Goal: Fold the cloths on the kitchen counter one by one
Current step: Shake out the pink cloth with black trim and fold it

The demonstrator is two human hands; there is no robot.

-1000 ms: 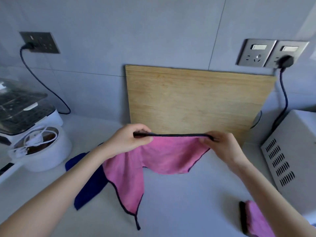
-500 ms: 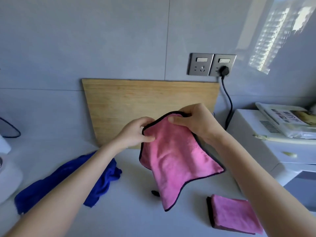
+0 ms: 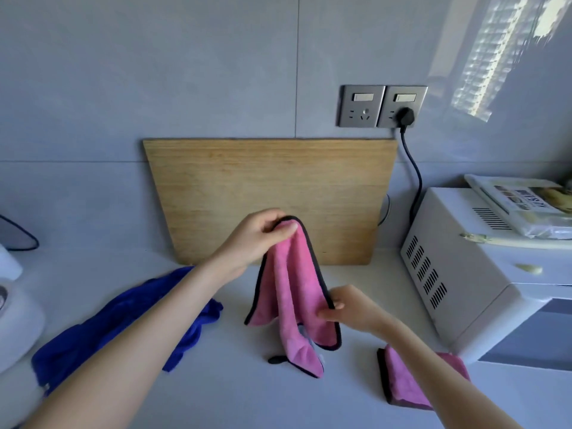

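Observation:
A pink cloth with a dark border [image 3: 292,292] hangs doubled over above the counter, its lower corner touching the surface. My left hand [image 3: 260,236] pinches its top edge. Lower down, my right hand [image 3: 346,308] grips its right border between thumb and fingers. A crumpled blue cloth [image 3: 123,320] lies on the counter at the left, partly under my left forearm. A folded pink cloth [image 3: 399,382] lies at the front right, partly hidden by my right forearm.
A wooden cutting board [image 3: 269,196] leans on the tiled wall behind the cloth. A white microwave [image 3: 483,274] with papers on top stands at the right, its cord plugged into a wall socket [image 3: 402,106]. A white appliance [image 3: 15,320] sits at the left edge.
My right hand let go of the top edge and dropped to the cloth's right border. The left hand now holds the top alone, and the cloth hangs longer and narrower.

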